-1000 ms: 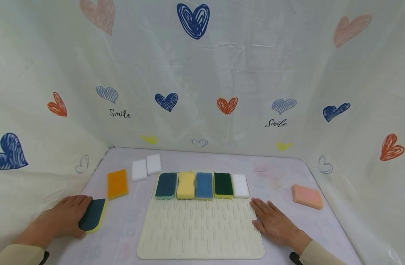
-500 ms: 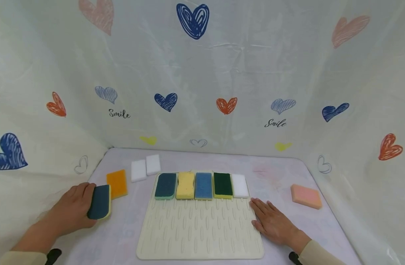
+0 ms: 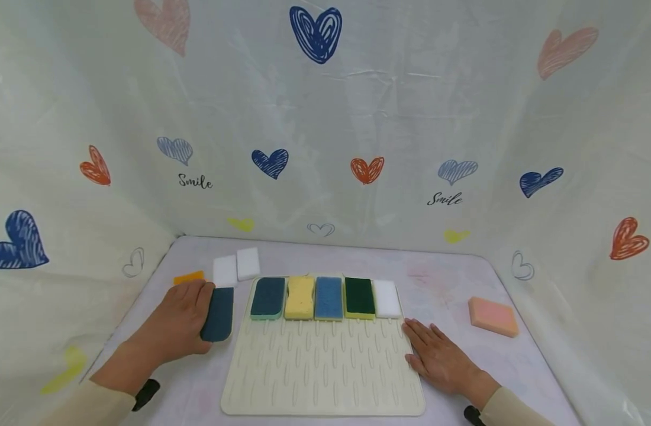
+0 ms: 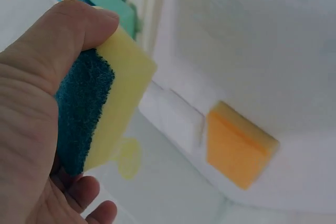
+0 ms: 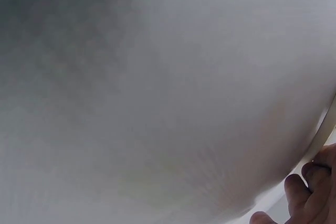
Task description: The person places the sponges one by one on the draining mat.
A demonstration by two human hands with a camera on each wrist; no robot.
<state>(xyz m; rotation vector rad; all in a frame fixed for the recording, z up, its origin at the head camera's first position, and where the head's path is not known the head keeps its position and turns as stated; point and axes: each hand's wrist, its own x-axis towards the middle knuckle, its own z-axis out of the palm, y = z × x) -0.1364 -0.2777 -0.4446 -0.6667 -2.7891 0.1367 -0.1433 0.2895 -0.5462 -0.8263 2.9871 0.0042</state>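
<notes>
My left hand (image 3: 171, 325) grips a sponge (image 3: 219, 315) with a dark blue scouring face, raised left of a cream ridged mat (image 3: 325, 378). In the left wrist view the sponge's yellow foam body (image 4: 126, 77) shows, with the thumb across its edge. Along the mat's far edge stand several sponges in a row: dark blue (image 3: 268, 296), yellow (image 3: 300, 297), blue (image 3: 328, 297), dark green (image 3: 360, 296) and white (image 3: 386, 297). My right hand (image 3: 444, 361) lies flat with straight fingers at the mat's right edge.
Behind the left hand an orange sponge (image 3: 189, 276) is partly hidden; the left wrist view shows more of that orange sponge (image 4: 239, 150). Two white sponges (image 3: 225, 270) lie beyond the mat's far left corner. A pink sponge (image 3: 493, 315) sits far right. Heart-printed curtains surround the table.
My left hand has lifted the dark blue and yellow sponge from the table's left side and carried it right, towards the mat. The right hand stays put.
</notes>
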